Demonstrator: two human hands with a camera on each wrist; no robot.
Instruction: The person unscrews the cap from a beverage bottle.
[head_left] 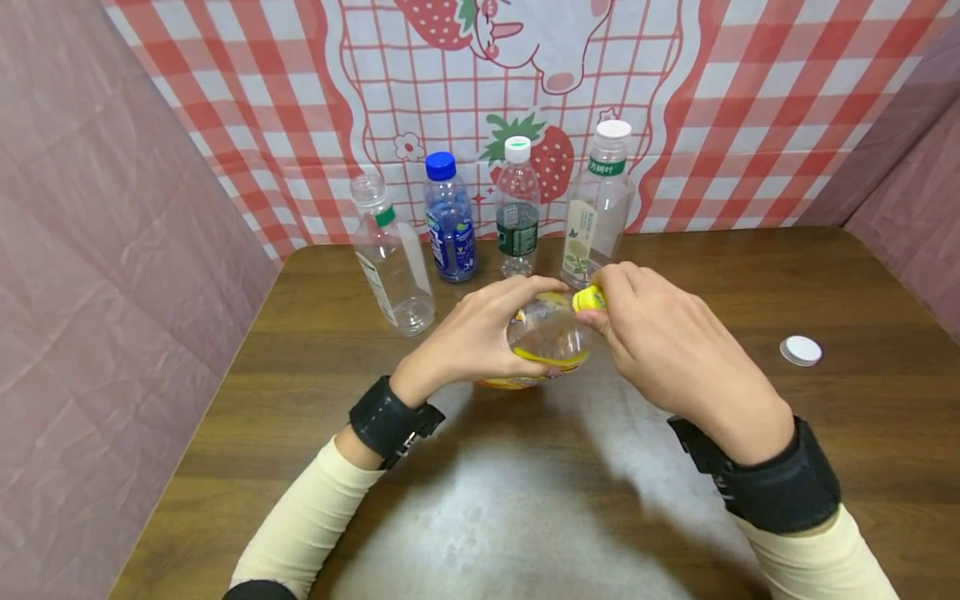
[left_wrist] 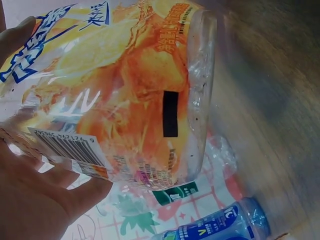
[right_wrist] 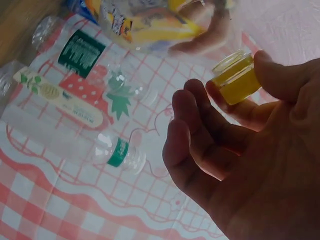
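My left hand (head_left: 483, 329) grips a large clear bottle (left_wrist: 125, 75) with an orange and yellow label, fingers and thumb around its body. The bottle is tilted, its mouth toward the right hand. Between thumb and forefinger, my right hand (head_left: 667, 342) pinches a yellow cap (right_wrist: 236, 82) at the bottle's neck. Clear threads show beside the cap in the right wrist view; whether it sits fully on the neck I cannot tell. In the left wrist view, the label's barcode side and the bottle's base are visible.
Behind the hands stand an uncapped clear bottle (head_left: 397, 275), a blue-capped bottle (head_left: 452, 225), a small white-capped bottle (head_left: 517, 208) with a green label, and a taller white-capped bottle (head_left: 597, 200). A loose white cap (head_left: 801, 350) lies on the wooden table (head_left: 862, 467) at right.
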